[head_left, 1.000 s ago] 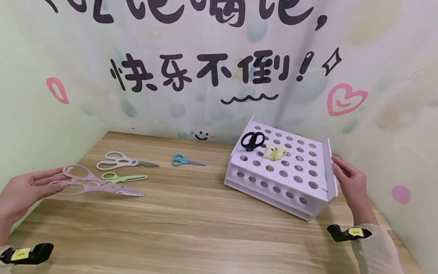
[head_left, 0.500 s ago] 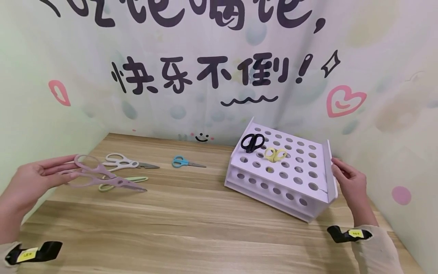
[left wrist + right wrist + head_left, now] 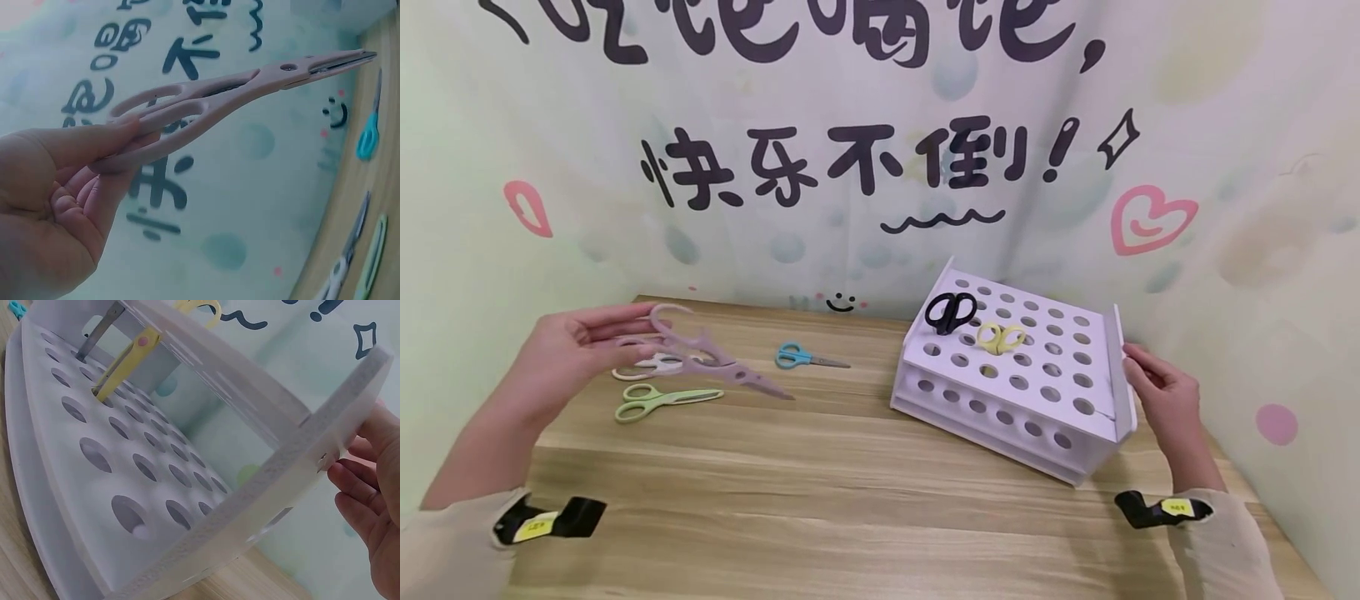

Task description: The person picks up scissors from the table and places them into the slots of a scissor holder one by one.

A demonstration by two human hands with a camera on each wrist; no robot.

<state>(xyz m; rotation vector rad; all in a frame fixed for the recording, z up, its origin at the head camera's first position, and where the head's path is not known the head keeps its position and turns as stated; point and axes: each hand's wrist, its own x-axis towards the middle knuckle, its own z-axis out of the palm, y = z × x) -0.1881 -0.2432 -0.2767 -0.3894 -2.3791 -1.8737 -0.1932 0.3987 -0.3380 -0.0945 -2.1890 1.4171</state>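
A pair of mauve scissors (image 3: 741, 376) hangs above the table, its handle loops pinched between the thumb and fingers of my left hand (image 3: 571, 343). The blades point right and slightly down. My right hand (image 3: 1174, 404) touches the outer face of the side panel (image 3: 1118, 367) on a white rack (image 3: 1101, 423) full of round holes. Two pairs stand in that rack, handles up: black scissors (image 3: 950, 321) and yellow scissors (image 3: 999, 343). In the right wrist view, their blades pass down through the holes.
Green scissors (image 3: 662, 398) and blue scissors (image 3: 797, 356) lie on the wooden table (image 3: 820, 500). White-handled scissors (image 3: 337, 275) lie behind the left hand, partly covered in the head view. A printed curtain (image 3: 865, 250) hangs behind the table.
My left hand has carried the mauve scissors to the right and up, from over the green pair to over the white-handled pair. The right hand stays at the rack.
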